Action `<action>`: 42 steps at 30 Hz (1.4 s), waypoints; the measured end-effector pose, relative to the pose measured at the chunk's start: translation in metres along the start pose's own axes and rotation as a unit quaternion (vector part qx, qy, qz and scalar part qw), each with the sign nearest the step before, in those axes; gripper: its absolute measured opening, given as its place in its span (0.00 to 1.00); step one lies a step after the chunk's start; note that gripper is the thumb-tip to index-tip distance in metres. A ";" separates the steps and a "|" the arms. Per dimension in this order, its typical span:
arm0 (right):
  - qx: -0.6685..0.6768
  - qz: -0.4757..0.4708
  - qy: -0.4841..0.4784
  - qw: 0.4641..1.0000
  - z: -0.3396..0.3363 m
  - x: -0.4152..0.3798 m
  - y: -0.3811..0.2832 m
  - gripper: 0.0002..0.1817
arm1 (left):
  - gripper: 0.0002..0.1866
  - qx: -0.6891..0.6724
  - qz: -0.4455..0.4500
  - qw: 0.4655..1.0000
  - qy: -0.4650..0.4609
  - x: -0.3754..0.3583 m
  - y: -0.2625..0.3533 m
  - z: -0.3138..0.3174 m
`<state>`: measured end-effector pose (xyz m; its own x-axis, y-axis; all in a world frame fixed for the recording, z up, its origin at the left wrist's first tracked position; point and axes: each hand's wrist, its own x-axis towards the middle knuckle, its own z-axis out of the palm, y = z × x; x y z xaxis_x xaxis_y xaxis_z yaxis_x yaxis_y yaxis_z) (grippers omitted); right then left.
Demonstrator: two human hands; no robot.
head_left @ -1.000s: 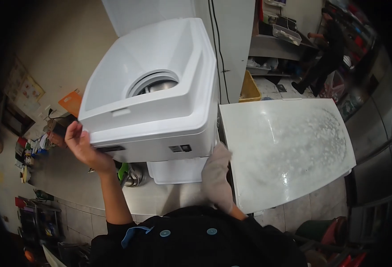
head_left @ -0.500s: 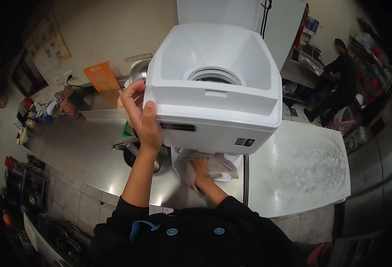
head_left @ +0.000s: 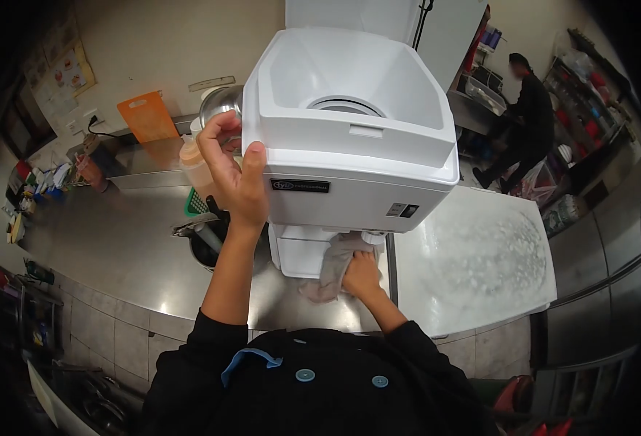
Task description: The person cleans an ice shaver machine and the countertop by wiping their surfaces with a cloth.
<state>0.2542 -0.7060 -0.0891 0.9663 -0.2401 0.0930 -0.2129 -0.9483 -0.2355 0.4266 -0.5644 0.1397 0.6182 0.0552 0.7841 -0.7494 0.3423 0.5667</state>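
Note:
A white machine (head_left: 360, 192) with an open hopper on top stands on the steel counter. My left hand (head_left: 239, 178) is at its upper left corner, thumb against the front edge and fingers bent round the side. Below the machine's body, my right hand (head_left: 362, 275) is closed on a greyish cloth (head_left: 333, 270). The cloth bunches against the right side of the machine's lower opening and partly hangs over the base (head_left: 298, 251). A white spout (head_left: 373, 237) shows just above that hand. The fingertips in the cloth are hidden.
Left of the machine are a squeeze bottle (head_left: 197, 171), a green basket (head_left: 195, 203), a dark container (head_left: 205, 251) with utensils and an orange cutting board (head_left: 148, 118). A white, wet-looking surface (head_left: 473, 269) lies at right. Another person (head_left: 527, 116) stands at the back right.
My right hand has moved right and slightly up with the cloth, uncovering the left part of the machine's base. My left hand stays at the corner. The view has shifted a little.

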 end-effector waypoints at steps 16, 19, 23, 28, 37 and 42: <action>0.495 0.057 0.276 0.822 -0.086 -0.073 -0.016 0.14 | 0.26 0.027 0.003 1.000 0.003 0.002 0.004 0.002; 0.424 0.029 0.392 0.816 -0.129 -0.052 -0.033 0.16 | 0.24 0.001 -0.038 0.999 -0.028 0.001 0.005 -0.005; 0.178 -0.118 0.361 0.908 -0.107 0.003 -0.029 0.19 | 0.20 -0.048 -0.055 0.995 -0.063 -0.001 0.009 -0.013; 0.393 -0.137 0.297 0.859 -0.048 0.071 -0.110 0.26 | 0.23 0.057 -0.021 0.992 -0.106 -0.004 0.005 -0.023; -0.053 -0.217 0.378 0.899 -0.086 0.018 -0.035 0.09 | 0.27 -0.028 -0.070 0.996 -0.049 0.005 0.017 -0.065; -0.066 -0.151 0.383 0.909 -0.111 -0.009 -0.015 0.17 | 0.26 0.034 -0.060 0.995 0.077 -0.002 0.026 -0.120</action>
<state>0.2326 -0.7122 0.0210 0.6102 0.0085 0.7922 -0.0200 -0.9995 0.0262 0.4340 -0.4431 0.1229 0.7297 0.1614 0.6645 -0.6785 0.2916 0.6742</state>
